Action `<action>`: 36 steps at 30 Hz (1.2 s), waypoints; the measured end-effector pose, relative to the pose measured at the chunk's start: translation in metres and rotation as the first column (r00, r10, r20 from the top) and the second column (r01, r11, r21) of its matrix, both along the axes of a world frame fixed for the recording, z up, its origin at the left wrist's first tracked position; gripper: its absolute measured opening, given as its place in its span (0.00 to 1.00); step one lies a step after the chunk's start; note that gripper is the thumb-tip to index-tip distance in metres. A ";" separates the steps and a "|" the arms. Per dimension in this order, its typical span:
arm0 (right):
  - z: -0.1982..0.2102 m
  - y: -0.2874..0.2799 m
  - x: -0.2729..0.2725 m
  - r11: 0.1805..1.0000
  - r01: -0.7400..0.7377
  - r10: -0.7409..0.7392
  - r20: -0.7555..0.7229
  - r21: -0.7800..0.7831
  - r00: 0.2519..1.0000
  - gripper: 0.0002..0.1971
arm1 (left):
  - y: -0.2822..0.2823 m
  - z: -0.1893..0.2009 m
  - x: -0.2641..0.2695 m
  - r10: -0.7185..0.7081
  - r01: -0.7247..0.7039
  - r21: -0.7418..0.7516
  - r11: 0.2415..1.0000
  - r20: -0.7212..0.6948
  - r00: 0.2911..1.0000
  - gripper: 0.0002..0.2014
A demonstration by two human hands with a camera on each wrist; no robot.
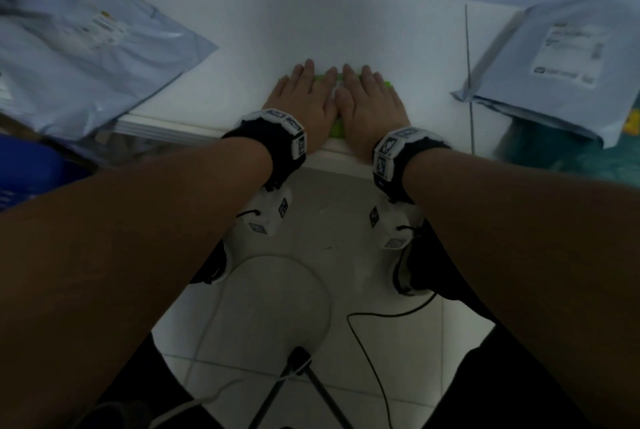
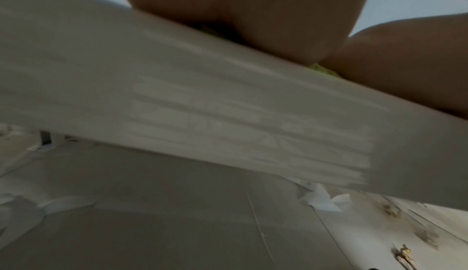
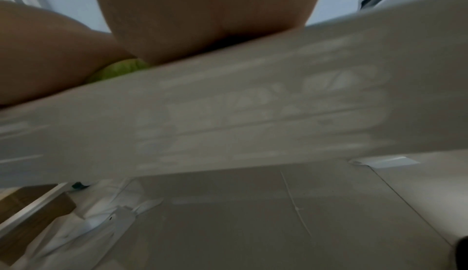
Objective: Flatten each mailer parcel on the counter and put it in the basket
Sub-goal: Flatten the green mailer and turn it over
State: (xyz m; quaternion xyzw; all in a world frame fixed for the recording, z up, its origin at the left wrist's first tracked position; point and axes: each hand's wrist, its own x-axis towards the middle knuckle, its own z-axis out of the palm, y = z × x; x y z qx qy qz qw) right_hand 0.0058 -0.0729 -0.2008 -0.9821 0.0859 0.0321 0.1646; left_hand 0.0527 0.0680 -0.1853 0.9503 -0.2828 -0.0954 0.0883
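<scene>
My left hand (image 1: 304, 93) and right hand (image 1: 369, 96) lie flat side by side, palms down, on a small lime-green thing (image 1: 336, 129) at the front edge of the white counter (image 1: 270, 23). Only slivers of green show between and beyond the fingers. Grey mailer parcels (image 1: 90, 58) lie piled at the counter's left end. Another grey mailer (image 1: 561, 65) with a white label lies at the right. Both wrist views show a palm heel (image 2: 253, 14) (image 3: 202, 14) pressed on the counter's front edge (image 2: 228, 114) (image 3: 228, 114), with the green thing (image 2: 321, 70) (image 3: 119, 69) peeking out beneath.
A blue container (image 1: 31, 169) sits low at the left, below the counter. Something teal (image 1: 561, 151) shows under the right mailer. Cables (image 1: 381, 316) and tripod legs (image 1: 301, 390) cross the tiled floor by my feet. A thin dark rod (image 1: 468, 75) stands right of the hands.
</scene>
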 end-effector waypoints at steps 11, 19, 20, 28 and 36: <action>0.007 0.006 -0.014 0.999 0.028 -0.027 -0.013 0.028 1.000 0.30 | 0.006 -0.002 -0.009 -0.007 0.007 -0.028 1.000 0.008 1.000 0.29; 0.007 0.002 -0.003 1.000 0.017 -0.017 -0.036 0.009 0.999 0.30 | -0.001 -0.002 0.002 0.004 -0.004 0.024 1.000 -0.018 1.000 0.30; 0.006 0.002 -0.003 1.000 0.016 -0.015 -0.038 0.008 0.999 0.30 | -0.001 -0.002 0.002 0.007 -0.007 0.027 1.000 -0.023 1.000 0.30; 0.010 0.005 -0.007 0.998 0.062 -0.061 -0.040 0.032 0.997 0.29 | 0.000 0.001 -0.004 0.038 -0.038 0.059 0.998 -0.003 0.999 0.30; 0.013 -0.013 -0.014 0.997 -0.070 0.069 -0.069 -0.014 0.995 0.29 | 0.014 -0.001 -0.004 0.043 -0.046 0.092 0.995 0.030 0.999 0.40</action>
